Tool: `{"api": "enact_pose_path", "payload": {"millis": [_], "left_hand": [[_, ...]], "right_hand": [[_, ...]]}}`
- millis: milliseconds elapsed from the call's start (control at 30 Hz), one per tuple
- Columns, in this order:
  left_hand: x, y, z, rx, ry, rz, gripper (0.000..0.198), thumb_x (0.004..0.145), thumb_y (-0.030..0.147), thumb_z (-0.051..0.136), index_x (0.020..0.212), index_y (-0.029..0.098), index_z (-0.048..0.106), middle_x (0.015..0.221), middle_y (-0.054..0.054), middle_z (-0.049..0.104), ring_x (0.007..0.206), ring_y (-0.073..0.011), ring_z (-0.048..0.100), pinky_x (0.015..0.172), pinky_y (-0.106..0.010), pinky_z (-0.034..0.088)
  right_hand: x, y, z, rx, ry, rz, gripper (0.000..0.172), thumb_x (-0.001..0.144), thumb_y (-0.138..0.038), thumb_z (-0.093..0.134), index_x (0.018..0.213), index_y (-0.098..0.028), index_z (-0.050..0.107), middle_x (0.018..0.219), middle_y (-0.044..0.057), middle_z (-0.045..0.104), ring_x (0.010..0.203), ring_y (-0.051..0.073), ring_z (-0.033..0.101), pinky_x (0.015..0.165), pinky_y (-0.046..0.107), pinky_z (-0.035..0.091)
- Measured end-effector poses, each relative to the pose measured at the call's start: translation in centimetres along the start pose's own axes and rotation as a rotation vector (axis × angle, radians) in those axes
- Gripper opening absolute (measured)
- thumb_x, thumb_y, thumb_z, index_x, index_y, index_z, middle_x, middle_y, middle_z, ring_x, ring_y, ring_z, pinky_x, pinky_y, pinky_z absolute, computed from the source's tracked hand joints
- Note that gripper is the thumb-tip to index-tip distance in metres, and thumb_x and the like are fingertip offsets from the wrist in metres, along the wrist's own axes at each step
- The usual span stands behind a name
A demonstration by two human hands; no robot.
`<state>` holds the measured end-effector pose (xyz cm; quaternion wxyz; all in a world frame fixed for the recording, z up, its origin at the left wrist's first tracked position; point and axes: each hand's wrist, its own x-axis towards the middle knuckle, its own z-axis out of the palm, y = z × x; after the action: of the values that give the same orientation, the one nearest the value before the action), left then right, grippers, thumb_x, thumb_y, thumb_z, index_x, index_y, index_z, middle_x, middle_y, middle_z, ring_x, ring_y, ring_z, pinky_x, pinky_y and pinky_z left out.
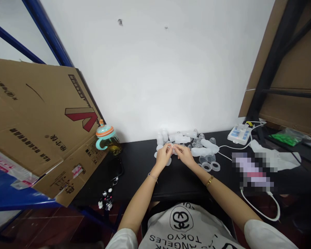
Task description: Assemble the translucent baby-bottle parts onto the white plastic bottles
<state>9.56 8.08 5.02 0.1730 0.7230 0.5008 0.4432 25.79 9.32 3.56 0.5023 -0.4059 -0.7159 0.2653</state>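
My left hand (165, 156) and my right hand (184, 155) meet over the black table, fingertips pinched together. Between them is a small translucent white plastic piece (174, 148), mostly covered by the fingers. Around the hands lie several similar parts: white rounded tube-like pieces (182, 139) behind, and a larger white piece (200, 151) just right of my right hand. Clear dome-shaped cups (211, 158) and clear rings (215, 166) sit to the right. Some flat white discs (159, 147) are partly hidden by my left hand.
Left on the black table (140, 173) stand a teal-lidded jug (109, 140) and a dark phone (116, 168) with a charm strap (106, 199). A large cardboard box (46, 121) leans beyond. On the right are a power strip (239, 134), white cables and a pixelated object (252, 171).
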Motion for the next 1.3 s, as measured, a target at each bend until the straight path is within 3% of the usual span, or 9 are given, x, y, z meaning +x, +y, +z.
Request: {"api": "enact_pose_path", "payload": {"millis": [1300], "left_hand": [[0.04,-0.16,0.05,0.019,-0.003,-0.017,0.03,0.098,0.046,0.051,0.105,0.023,0.07,0.069,0.001,0.07,0.065,-0.017,0.067,0.063,-0.025,0.041]], "right_hand": [[0.01,-0.02,0.02,-0.012,-0.002,-0.012,0.039,0.096,-0.047,0.049,0.102,-0.02,0.076,0.059,-0.001,0.063,0.044,0.015,0.056,0.049,0.025,0.044]]}}
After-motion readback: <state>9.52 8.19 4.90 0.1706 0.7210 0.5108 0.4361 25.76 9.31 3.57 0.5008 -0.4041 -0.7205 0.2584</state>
